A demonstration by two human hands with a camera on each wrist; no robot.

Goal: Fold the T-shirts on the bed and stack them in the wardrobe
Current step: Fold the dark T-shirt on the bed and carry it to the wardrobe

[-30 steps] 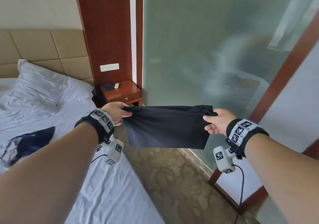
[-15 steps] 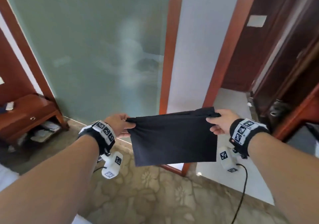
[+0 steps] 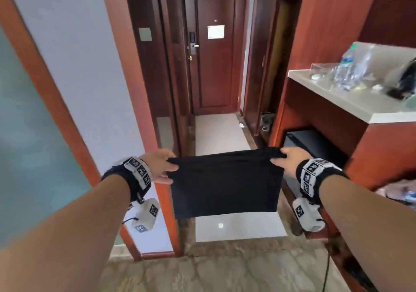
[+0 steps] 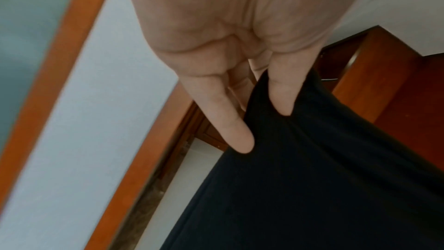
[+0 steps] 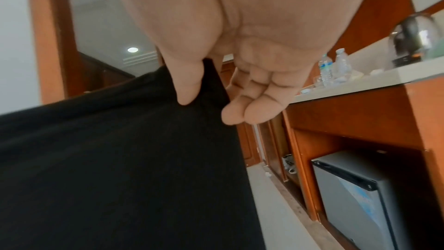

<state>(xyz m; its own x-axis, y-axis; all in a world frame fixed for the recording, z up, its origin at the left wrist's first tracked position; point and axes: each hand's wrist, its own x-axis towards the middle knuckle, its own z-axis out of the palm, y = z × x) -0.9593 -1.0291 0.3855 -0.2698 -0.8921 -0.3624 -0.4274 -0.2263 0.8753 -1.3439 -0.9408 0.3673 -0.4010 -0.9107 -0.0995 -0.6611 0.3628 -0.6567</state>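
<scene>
Since a second ago the view has swung from the bed and frosted glass panel round to a short hallway, while the folded black T-shirt (image 3: pixel 225 183) hangs between the two hands just as it did then. Left hand (image 3: pixel 158 168) pinches the shirt's upper left corner, thumb (image 4: pixel 281 92) on the near face of the cloth and the fingers (image 4: pixel 225 119) behind its edge. Right hand (image 3: pixel 287 161) pinches the upper right corner in the same way, its thumb (image 5: pixel 186 83) pressed on the fabric, while two of its fingers (image 5: pixel 250 106) curl loosely beside the cloth edge. Stretched between them, the shirt's top edge runs almost level and the rest hangs down as a flat dark rectangle, held in the air above the pale tiled floor (image 3: pixel 216 134) and clear of everything around it. Straight ahead stands a dark wooden door (image 3: pixel 213 66) with a lock and a white notice. To the right is a wooden unit with a pale table (image 3: pixel 351 102) on top, carrying plastic water bottles (image 5: pixel 332 68) and a kettle (image 5: pixel 415 36); a small grey fridge (image 5: pixel 365 197) sits in the opening beneath. Patterned carpet (image 3: pixel 213 269) lies nearest the camera.
</scene>
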